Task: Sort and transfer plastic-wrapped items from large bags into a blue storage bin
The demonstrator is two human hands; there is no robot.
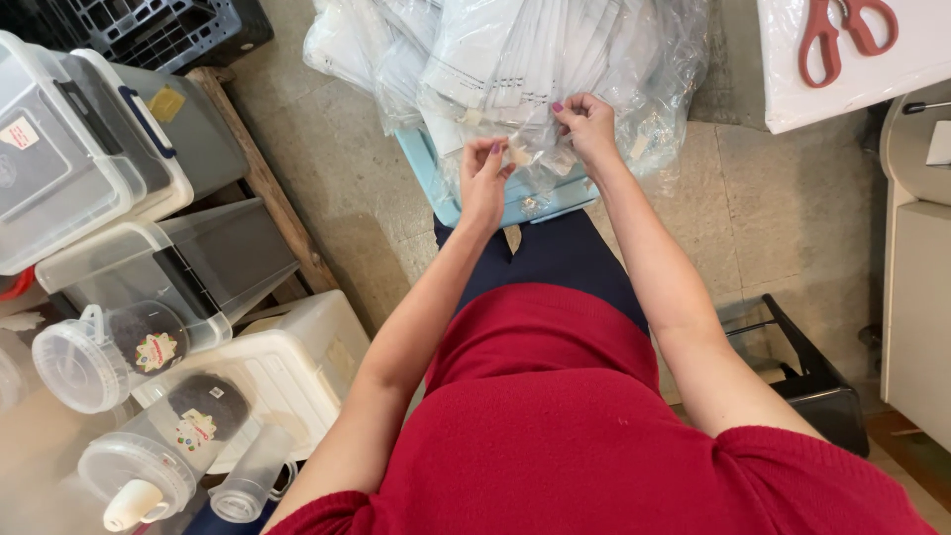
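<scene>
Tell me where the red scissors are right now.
In the head view, the scissors lie at the top right on a white board, right of the clear plastic bags that both hands hold.

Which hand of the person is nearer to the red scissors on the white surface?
The right hand. It grips the clear plastic bag left of and below the red scissors. The left hand is farther left and lower, also on the bag.

Small packing workroom or storeroom: stacked clear plastic storage bins [79, 149], lidded jars [109, 352], black crate [168, 25], bagged white goods [515, 59], red scissors [842, 35], bare stone-tile floor [783, 198].
</scene>
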